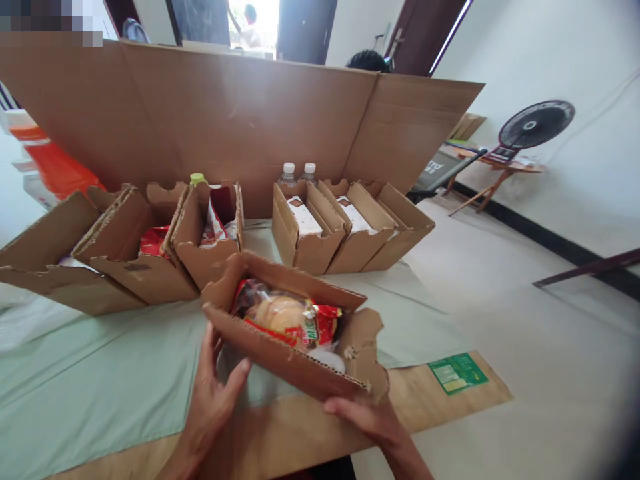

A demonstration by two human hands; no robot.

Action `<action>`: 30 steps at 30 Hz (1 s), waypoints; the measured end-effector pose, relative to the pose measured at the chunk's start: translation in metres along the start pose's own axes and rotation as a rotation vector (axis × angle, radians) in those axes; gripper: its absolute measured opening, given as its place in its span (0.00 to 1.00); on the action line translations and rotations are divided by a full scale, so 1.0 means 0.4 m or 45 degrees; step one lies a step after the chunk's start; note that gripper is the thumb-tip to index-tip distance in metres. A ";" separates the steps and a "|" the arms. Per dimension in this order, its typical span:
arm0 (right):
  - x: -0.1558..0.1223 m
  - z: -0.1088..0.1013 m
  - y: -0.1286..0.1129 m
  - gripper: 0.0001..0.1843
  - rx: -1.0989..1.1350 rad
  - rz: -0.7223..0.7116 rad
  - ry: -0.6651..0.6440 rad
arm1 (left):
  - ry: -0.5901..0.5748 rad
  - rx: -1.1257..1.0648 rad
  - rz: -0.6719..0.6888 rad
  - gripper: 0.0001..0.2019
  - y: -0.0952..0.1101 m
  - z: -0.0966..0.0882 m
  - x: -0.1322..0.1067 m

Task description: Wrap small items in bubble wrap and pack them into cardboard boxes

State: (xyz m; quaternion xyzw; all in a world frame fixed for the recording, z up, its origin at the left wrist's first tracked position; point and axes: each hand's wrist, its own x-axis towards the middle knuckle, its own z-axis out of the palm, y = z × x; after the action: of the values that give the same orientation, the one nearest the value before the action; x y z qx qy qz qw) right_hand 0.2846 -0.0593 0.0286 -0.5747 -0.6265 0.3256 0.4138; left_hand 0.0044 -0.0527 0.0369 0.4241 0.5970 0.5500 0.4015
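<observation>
An open-topped cardboard box (295, 360) is tilted above the front of the table between my two hands. Inside it lies a clear and red food packet (283, 313) with round, pale-brown pieces showing, and a white rounded item (327, 361) beside it. My left hand (216, 377) supports the box's left end, its thumb spread in front and some fingertips hidden behind the cardboard. At the lower right corner, my right hand (363, 419) grips the box with the thumb along its near side; the other fingers are hidden beneath.
Open cardboard boxes stand in a left group (115, 283) and a right group (335, 250) holding packets and cartons. Behind them rises a large cardboard panel (260, 127), with bottles (310, 175) before it. A green cloth (145, 373) covers much of the wooden table (415, 400). A fan (537, 125) stands right.
</observation>
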 end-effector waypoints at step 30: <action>0.227 0.164 -0.091 0.33 -0.055 -0.064 0.151 | -0.255 -0.119 0.271 0.32 -0.007 0.132 0.103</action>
State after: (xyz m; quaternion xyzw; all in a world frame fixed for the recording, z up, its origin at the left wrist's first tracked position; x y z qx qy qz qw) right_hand 0.2096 0.0303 0.0447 -0.5857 -0.6222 0.2669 0.4456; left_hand 0.0409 0.0030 0.0296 0.5187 0.4794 0.5716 0.4176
